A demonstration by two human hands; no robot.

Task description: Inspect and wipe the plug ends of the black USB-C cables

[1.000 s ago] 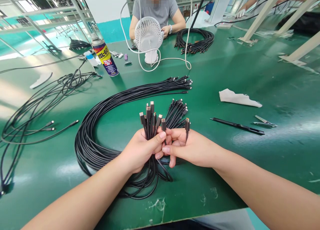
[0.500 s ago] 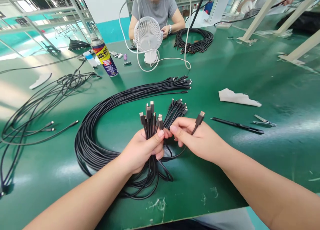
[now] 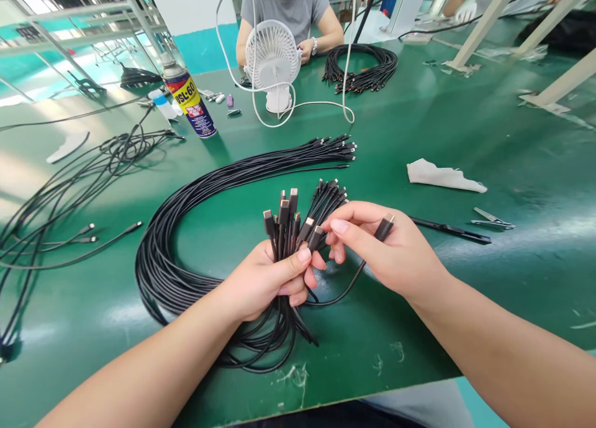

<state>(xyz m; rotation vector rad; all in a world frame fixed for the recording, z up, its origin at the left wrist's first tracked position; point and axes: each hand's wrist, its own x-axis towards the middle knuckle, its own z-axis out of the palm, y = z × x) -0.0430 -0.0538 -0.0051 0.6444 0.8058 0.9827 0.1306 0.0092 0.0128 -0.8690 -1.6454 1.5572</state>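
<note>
My left hand (image 3: pixel 279 273) is closed round a bunch of black USB-C cables (image 3: pixel 282 220), their plugs pointing up and fanned out above the thumb. Close beside it, my right hand (image 3: pixel 372 241) has thumb and forefinger together at the outermost plug of that bunch. A single cable's plug (image 3: pixel 384 227) rests in the crook of the right thumb, its cord hanging below the hand. Behind my hands lies a large curved bundle of black cables (image 3: pixel 170 235), one set of its ends (image 3: pixel 329 192) partly hidden by my right hand.
On the green table (image 3: pixel 465 304) lie black tweezers (image 3: pixel 449 229), a small metal clipper (image 3: pixel 493 220) and a white scrap (image 3: pixel 444 176). Loose cables (image 3: pixel 116 158) spread at left near a spray can (image 3: pixel 190 102). A white fan (image 3: pixel 272 61) stands before a seated person (image 3: pixel 291 18) and a coiled bundle (image 3: pixel 361 68).
My right hand has shifted slightly up and right, the single plug tilting with it. Another plug at the bunch's right side now leans outward toward my right fingertips.
</note>
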